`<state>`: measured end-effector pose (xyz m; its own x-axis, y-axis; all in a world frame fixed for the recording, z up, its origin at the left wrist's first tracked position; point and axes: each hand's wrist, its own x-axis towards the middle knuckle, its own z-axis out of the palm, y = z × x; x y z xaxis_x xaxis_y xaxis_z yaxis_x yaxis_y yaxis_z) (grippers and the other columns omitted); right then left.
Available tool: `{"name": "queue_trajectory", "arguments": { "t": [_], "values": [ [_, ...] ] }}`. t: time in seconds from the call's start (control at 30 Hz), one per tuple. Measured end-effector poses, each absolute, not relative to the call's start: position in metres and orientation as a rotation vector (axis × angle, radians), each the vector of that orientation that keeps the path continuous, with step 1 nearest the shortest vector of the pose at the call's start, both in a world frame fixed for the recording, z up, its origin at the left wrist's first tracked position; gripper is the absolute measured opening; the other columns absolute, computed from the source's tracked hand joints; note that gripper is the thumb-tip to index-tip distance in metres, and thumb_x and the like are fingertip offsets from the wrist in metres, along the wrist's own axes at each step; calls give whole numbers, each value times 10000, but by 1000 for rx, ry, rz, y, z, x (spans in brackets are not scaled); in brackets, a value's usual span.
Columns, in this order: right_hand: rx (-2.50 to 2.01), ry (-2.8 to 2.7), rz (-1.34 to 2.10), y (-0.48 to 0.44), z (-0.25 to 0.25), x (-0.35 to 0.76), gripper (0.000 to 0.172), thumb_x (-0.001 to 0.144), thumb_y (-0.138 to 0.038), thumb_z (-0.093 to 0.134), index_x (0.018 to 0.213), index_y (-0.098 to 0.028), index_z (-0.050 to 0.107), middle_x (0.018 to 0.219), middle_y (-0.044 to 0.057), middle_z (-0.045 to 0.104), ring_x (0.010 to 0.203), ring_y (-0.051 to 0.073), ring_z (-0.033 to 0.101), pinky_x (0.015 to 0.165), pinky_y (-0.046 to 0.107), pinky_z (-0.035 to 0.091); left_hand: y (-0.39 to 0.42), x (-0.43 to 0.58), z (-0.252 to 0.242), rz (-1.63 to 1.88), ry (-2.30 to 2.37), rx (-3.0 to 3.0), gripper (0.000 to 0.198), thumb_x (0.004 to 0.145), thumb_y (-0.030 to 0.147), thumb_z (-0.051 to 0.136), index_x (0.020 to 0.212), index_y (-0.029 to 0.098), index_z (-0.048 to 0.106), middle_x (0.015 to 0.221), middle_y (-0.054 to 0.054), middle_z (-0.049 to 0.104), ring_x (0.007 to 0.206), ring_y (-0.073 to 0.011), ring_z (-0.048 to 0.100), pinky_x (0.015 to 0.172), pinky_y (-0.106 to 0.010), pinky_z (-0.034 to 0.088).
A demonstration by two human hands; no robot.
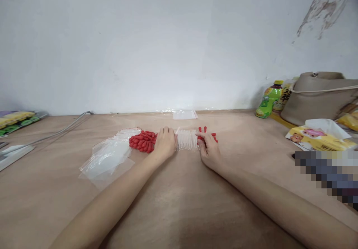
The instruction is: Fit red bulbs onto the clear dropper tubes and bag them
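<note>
My left hand [165,143] rests curled on the wooden table, its fingers closed at the left end of a row of clear plastic pieces [187,139]. A pile of small red plastic pieces [142,141] lies just left of that hand. My right hand [207,147] is closed round a few red pieces [206,133] at the right end of the clear row. A stack of clear zip bags [107,157] lies further left on the table.
A small clear bag [184,114] lies near the wall. A green drink bottle [268,100], a beige bag [321,96] and a tissue pack [319,135] crowd the right side. Grey cable [60,129] and coloured packs [15,120] sit at the left.
</note>
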<state>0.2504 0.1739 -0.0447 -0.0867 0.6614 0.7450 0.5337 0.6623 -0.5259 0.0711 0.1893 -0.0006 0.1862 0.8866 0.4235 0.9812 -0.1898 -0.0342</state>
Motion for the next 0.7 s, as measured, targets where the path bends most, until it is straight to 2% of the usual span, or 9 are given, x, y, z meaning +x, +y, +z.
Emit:
{"name": "queue_trajectory", "arguments": {
  "t": [0.07,0.17,0.3,0.37,0.47,0.57,0.7],
  "values": [
    [-939,-1759,299,163,-47,252,177,839,-236,412,990,-191,493,817,49,530,728,155,520,662,294,449,172,61,-6,-592,-1555,-2418,246,893,248,298,892,116,506,876,-104,548,799,-202,510,688,-310,406],
    [-900,-1724,541,157,-50,253,131,792,-261,501,897,-184,486,788,35,534,669,131,528,597,259,455,153,44,-22,-701,-1395,-2638,216,900,276,313,858,149,483,762,-48,553,691,-168,528,607,-278,423],
    [-884,-1666,703,158,-50,251,186,728,-308,592,746,-185,454,722,9,533,619,113,531,561,241,455,146,32,-35,-988,-1272,-2651,176,893,245,360,945,163,507,852,-51,595,766,-156,563,671,-272,447],
    [-923,-1699,701,158,-48,251,187,726,-314,600,784,-181,482,695,1,540,576,106,518,525,235,443,147,32,-35,-1043,-1235,-2668,183,890,226,375,978,167,525,875,-50,602,775,-146,567,683,-259,451],
    [-909,-1844,572,156,-44,252,213,743,-278,590,931,-185,549,769,25,591,648,125,540,590,260,455,147,34,-33,-1008,-1190,-2700,186,884,216,393,962,169,555,848,-45,602,755,-143,565,672,-253,453],
    [-849,-2009,479,153,-39,252,141,783,-238,545,903,-195,606,793,34,613,714,138,549,646,271,453,146,35,-32,-990,-1130,-2705,193,883,206,392,974,168,558,846,-47,603,764,-146,565,676,-257,458],
    [-825,-2069,447,151,-35,252,151,793,-231,532,910,-190,619,795,36,611,714,135,548,646,262,450,146,35,-34,-969,-1071,-2703,200,881,213,398,989,171,561,837,-47,602,753,-146,566,663,-255,466]
  ]
}}
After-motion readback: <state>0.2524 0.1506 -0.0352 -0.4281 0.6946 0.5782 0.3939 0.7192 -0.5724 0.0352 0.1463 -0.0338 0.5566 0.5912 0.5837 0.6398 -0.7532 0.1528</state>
